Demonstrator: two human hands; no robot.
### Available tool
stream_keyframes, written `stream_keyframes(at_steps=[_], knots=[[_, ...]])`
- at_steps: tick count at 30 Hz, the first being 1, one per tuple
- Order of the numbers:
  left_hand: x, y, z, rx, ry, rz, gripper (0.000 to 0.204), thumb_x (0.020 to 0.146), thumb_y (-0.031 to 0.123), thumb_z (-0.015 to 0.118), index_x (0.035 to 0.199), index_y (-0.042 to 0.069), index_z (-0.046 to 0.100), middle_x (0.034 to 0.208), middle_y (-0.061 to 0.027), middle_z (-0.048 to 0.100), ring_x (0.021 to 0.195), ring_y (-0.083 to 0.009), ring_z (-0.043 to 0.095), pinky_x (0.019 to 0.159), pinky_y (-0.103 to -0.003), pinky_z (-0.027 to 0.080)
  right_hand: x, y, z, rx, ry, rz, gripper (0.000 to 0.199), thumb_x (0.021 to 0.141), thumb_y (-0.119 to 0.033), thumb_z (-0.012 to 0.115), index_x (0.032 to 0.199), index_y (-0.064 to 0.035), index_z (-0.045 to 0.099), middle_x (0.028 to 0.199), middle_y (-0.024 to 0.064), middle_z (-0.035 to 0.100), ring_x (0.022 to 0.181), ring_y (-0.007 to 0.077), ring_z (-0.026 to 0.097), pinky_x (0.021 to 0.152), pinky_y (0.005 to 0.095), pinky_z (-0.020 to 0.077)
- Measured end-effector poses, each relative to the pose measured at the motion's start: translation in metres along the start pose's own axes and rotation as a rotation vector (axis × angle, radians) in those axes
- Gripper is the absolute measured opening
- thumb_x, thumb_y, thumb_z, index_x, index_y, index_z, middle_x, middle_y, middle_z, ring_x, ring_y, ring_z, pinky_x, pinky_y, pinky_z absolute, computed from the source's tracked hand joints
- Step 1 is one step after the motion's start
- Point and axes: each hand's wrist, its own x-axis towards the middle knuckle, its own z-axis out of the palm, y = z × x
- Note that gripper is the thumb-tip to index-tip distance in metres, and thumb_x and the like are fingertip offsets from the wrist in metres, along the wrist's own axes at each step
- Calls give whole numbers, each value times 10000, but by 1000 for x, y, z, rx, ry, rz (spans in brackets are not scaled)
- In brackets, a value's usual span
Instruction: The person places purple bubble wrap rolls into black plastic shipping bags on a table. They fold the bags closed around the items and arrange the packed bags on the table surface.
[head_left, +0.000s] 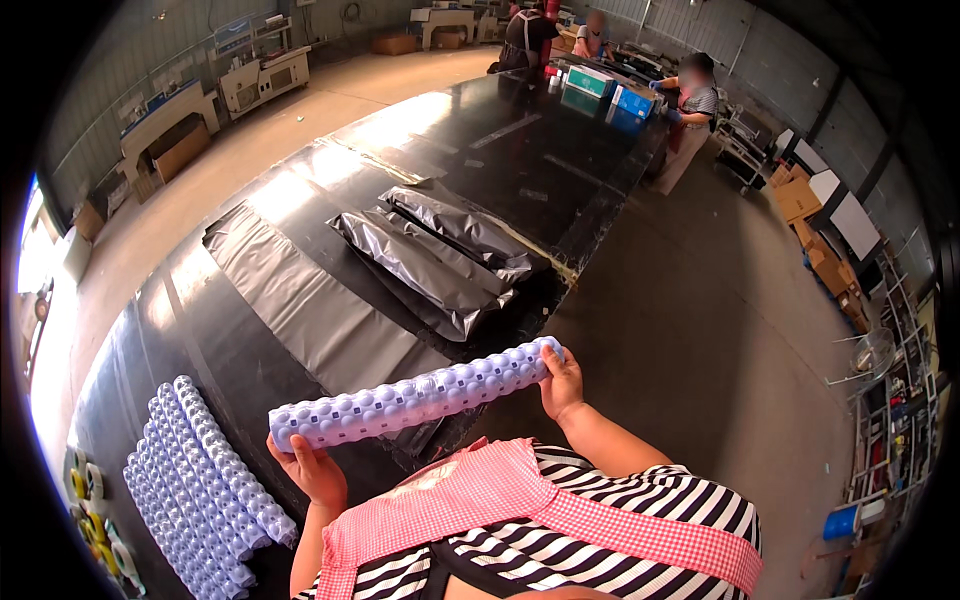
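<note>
A long lavender roll covered in rounded bumps, like a rolled bubbled mat, is held up in front of me by its two ends. My left hand is closed around its left end, thumb on the near side. The right end, a little higher and farther off, is gripped by my right hand. To the left on the black table, a pile of similar lavender bumpy rolls lies side by side. Beyond the held roll, a flat grey plastic sheet and crumpled silver-grey plastic bags rest on the table.
The long black table stretches away from me. Rolls of tape sit at its left edge. Boxes stand at its far end, near several people. Cardboard and a cluttered rack line the right side.
</note>
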Motion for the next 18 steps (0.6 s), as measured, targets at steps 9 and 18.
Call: stream_keyframes(at_steps=[9, 18], knots=[[44, -6, -1, 102, 92, -201, 287, 974, 291, 624, 1140, 102, 485, 991, -13, 596, 877, -119, 598, 793, -293, 498, -14, -4, -24, -249, 12, 282, 522, 854, -167, 759, 1260, -66, 446, 1069, 80, 613, 935, 175, 614, 836, 337, 503], [106, -75, 93, 597, -34, -561, 526, 876, 369, 736, 1208, 37, 498, 1029, -88, 586, 893, -169, 555, 757, -327, 486, -7, -25, 24, -551, -992, 826, 1056, 630, -371, 915, 1460, -20, 366, 1365, 84, 526, 1238, 178, 506, 1090, 359, 354]])
